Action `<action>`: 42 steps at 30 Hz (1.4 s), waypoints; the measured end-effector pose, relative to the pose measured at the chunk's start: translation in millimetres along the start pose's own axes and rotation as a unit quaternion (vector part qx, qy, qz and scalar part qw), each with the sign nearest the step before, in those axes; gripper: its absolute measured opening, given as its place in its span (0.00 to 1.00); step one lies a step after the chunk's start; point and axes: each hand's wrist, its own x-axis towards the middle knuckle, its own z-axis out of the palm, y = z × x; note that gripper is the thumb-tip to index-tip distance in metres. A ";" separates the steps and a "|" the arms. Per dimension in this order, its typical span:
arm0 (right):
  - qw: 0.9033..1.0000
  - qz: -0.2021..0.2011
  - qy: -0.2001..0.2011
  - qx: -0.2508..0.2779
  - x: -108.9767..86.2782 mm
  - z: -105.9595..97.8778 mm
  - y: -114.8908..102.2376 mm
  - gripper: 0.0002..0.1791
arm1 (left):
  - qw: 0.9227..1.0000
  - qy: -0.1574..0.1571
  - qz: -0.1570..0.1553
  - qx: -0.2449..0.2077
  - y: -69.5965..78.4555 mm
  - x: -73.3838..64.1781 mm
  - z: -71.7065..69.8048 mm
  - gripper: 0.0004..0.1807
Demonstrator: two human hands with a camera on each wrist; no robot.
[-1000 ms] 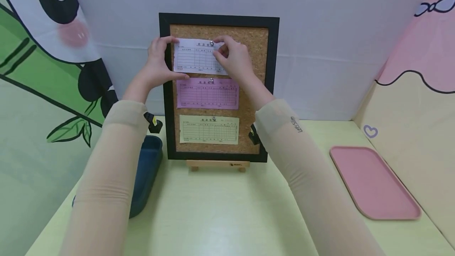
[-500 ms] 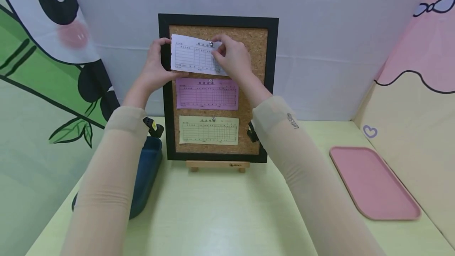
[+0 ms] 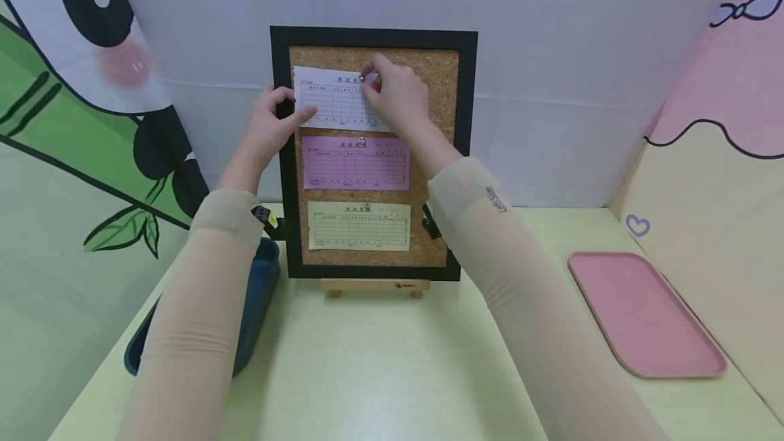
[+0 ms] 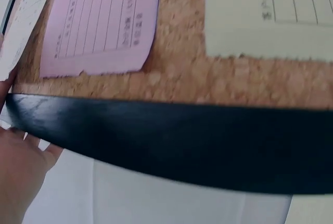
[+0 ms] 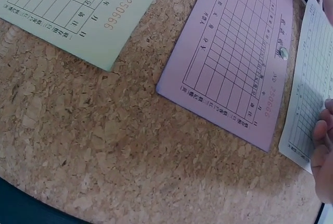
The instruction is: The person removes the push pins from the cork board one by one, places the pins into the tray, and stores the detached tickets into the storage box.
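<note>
A white receipt slip (image 3: 327, 97) hangs at the top of a black-framed cork board (image 3: 435, 223). My right hand (image 3: 401, 97) pinches the round-headed pushpin (image 3: 362, 78) at its upper edge and covers the slip's right end. My left hand (image 3: 266, 128) is at the board's left frame, its thumb over the slip's left part and its other fingers by the frame edge. In the left wrist view, fingers (image 4: 49, 153) lie along the frame's outer side. Below are a pinned purple slip (image 3: 355, 165) and a pinned pale green slip (image 3: 359, 226).
The board stands on a small wooden easel (image 3: 375, 284) on the pale table (image 3: 380, 359). A dark blue bin (image 3: 260, 291) is at the left, partly behind the left sleeve. A pink tray (image 3: 643, 315) lies at the right. Printed cloth surrounds the table.
The white slip tilted with its left end raised, then came back down nearly level. My left thumb moved up from below the slip onto its left part. The right hand stayed at the pushpin.
</note>
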 end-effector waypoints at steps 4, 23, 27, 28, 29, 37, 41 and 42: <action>1.000 -0.006 0.001 -0.012 1.2 0.4 -0.5 0.13 | 0.999 0.043 0.014 -0.024 -3.7 2.3 5.7 0.17; 0.999 -0.013 0.007 -0.049 5.2 2.4 -7.0 0.14 | 0.992 0.095 0.054 -0.063 -8.6 9.7 12.6 0.13; 0.997 -0.016 0.001 -0.072 6.6 2.2 -7.5 0.14 | 0.992 0.094 0.056 -0.067 -7.2 9.5 13.3 0.14; 0.997 -0.018 0.001 -0.077 6.8 2.4 -7.5 0.14 | 0.992 0.094 0.056 -0.068 -6.6 9.1 13.5 0.14; 0.996 -0.020 0.001 -0.082 7.0 2.7 -7.4 0.14 | 0.992 0.094 0.057 -0.069 -6.0 8.6 13.7 0.14; 0.990 -0.076 0.031 -0.117 7.1 7.5 -4.5 0.14 | 0.990 0.098 0.061 -0.075 -4.7 7.2 14.1 0.14; 0.986 -0.104 0.055 -0.115 5.8 10.9 -1.6 0.13 | 0.991 0.099 0.058 -0.067 -5.1 6.4 14.0 0.14; 0.986 -0.109 0.061 -0.114 5.4 11.5 -0.9 0.13 | 0.991 0.100 0.058 -0.066 -4.8 6.2 14.2 0.15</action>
